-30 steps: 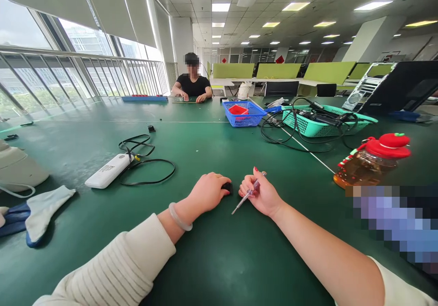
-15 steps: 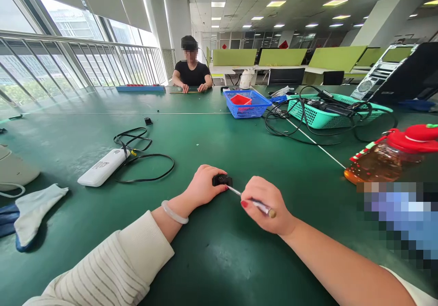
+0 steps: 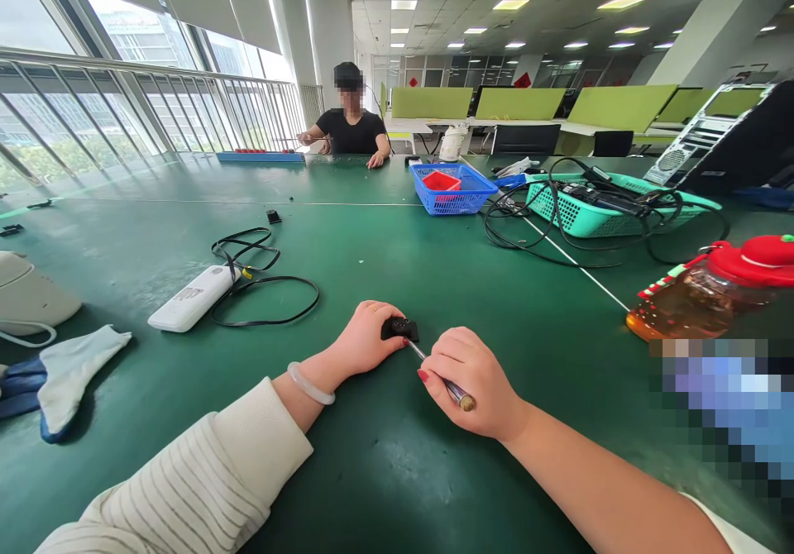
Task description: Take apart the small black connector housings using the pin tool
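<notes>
My left hand (image 3: 365,341) rests on the green table (image 3: 385,273) with its fingers closed around a small black part (image 3: 400,328), pinning it down. My right hand (image 3: 470,380) is curled around a thin metal screwdriver (image 3: 442,379), held like a pen. The screwdriver's tip touches the black part's near right edge, and its brass-coloured end sticks out behind my fingers.
A white power bank (image 3: 193,298) with a looped black cable (image 3: 260,285) lies to the left, gloves (image 3: 68,368) at the left edge. A red-lidded bottle (image 3: 713,293) stands right. A blue basket (image 3: 452,188) and a teal basket (image 3: 608,207) of cables sit further back. A person sits at the far side.
My right hand turned the screwdriver round and brought its tip to the black part. The left hand uncovered the part and keeps holding it. The far person reached an arm out.
</notes>
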A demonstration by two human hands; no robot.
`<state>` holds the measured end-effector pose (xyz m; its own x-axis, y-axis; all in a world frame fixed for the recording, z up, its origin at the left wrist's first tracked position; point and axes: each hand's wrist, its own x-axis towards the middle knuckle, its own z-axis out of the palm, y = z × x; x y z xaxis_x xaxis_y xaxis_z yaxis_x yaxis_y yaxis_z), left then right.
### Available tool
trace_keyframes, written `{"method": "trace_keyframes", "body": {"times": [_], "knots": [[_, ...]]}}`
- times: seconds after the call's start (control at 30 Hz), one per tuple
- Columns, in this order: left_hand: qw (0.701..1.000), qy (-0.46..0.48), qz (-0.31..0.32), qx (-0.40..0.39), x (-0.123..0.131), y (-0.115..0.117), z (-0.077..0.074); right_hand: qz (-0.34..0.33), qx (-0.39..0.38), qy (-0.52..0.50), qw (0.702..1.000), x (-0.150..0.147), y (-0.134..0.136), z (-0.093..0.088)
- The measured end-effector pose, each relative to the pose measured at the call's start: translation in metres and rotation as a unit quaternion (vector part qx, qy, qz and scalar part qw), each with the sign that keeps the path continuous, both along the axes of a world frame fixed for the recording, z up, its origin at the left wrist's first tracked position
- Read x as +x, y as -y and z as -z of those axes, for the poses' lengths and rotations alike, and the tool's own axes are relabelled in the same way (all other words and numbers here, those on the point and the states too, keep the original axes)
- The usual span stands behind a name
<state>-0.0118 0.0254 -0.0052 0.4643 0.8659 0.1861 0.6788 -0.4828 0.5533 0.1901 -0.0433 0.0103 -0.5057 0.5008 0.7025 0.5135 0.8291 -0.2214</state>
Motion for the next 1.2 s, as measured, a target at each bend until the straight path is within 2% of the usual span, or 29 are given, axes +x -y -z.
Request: {"method": "trace_keyframes", "body": {"times": [0.4, 1.2], "knots": [[1.000, 0.016, 0.014, 0.022, -0.0112, 0.0069, 0.0032, -0.025, 0.053, 0.020, 0.998, -0.0047, 0.0038, 0.0004], [1.000, 0.002, 0.005, 0.016, -0.0054, 0.0039, 0.0028, -0.005, 0.058, 0.126, 0.990, -0.0061, 0.0066, 0.0024]]}}
